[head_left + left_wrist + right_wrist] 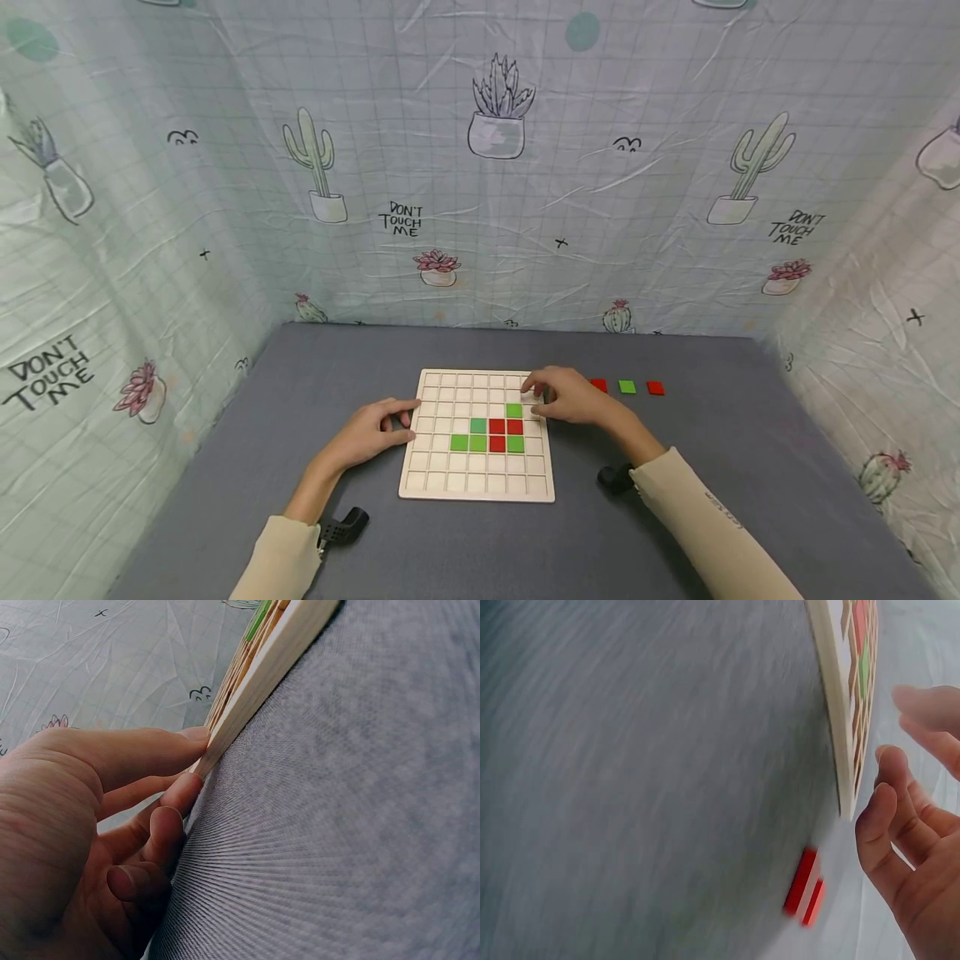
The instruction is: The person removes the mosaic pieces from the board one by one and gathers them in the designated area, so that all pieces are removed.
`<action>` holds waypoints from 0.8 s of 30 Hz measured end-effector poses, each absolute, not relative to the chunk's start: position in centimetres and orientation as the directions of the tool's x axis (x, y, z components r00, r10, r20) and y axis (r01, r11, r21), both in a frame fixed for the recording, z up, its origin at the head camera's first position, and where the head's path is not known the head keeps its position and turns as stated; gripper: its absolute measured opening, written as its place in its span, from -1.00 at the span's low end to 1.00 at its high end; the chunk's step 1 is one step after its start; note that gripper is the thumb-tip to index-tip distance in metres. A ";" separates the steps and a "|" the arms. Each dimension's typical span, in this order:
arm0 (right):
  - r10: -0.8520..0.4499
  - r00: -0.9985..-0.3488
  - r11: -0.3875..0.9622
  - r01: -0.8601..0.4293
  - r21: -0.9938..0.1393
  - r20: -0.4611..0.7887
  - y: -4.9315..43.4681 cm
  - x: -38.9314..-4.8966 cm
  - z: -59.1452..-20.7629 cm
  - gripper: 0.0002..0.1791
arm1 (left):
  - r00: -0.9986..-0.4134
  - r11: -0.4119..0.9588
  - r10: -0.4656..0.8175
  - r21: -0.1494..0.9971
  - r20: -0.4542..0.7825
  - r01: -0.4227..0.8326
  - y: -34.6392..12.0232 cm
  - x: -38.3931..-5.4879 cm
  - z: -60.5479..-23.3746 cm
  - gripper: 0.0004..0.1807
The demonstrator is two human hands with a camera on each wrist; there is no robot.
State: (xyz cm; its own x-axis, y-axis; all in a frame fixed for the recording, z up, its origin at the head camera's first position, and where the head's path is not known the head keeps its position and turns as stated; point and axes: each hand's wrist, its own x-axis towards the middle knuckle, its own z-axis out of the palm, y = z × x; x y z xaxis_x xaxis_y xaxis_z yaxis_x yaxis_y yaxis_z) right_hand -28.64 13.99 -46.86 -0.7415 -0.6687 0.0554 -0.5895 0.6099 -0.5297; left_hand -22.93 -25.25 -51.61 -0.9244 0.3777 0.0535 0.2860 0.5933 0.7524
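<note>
A pale wooden grid board (437, 483) lies on the grey table, with several red and green square tiles in its cells, among them a green tile (513, 411) in the upper right part. At the board's left edge, the thumb and index finger of my left hand (369, 433) touch the rim, spread apart from each other. The other fingers of that hand are loosely bent beside the edge in the left wrist view. My right hand (573, 396) hovers over the board's upper right side. Its thumb and fingers are parted, with nothing seen between them in the right wrist view.
To the right of the board, beyond my right hand, lie a red tile (598, 385), a green tile (627, 387) and another red tile (656, 388) in a row. A cloth printed with plants (450, 183) hangs behind the table and along both sides.
</note>
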 end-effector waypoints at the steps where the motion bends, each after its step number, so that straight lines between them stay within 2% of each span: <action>1: -0.674 -0.737 0.603 -0.589 -0.538 0.051 13.6 -28.6 -46.8 -0.66 | -0.925 0.593 0.377 0.752 0.055 0.286 -25.3 -22.9 -51.6 -0.41; 6: -0.700 -0.713 0.583 -0.596 -0.552 0.031 11.3 -28.4 -46.6 -0.65 | -0.924 0.594 0.377 0.749 0.063 0.293 -25.4 -22.9 -51.7 -0.42; 24: -0.777 -0.628 0.558 -0.665 -0.497 -0.033 5.0 -27.1 -46.4 -0.66 | -0.931 0.608 0.362 0.743 0.056 0.280 -25.1 -23.0 -51.7 -0.42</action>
State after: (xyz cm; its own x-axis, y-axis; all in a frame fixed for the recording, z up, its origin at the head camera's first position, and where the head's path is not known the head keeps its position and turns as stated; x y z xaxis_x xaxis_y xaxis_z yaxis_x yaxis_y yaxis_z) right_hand -27.14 5.00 -46.38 -0.6283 -0.7773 -0.0325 -0.6645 0.5579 -0.4972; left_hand -23.03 -25.12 -51.73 -0.9306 0.3617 0.0555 0.2805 0.6076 0.7430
